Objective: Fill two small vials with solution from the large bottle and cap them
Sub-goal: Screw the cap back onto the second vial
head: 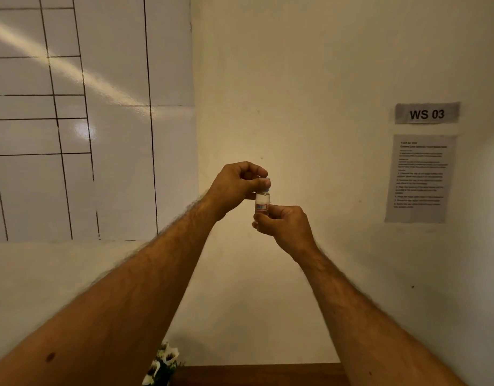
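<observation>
The small vial (262,202) is held upright in mid-air in front of the cream wall, well above the counter (257,375), its lower body pinched in the curled fingers of the right hand (284,226) so that it is steadied, probably against twisting. Its blue cap (265,184) is enclosed from above by the grip of the left hand (234,188), fingertips curled round it, which suggests a cap being turned on or off. The large bottle is not in view, and the liquid level cannot be told.
</observation>
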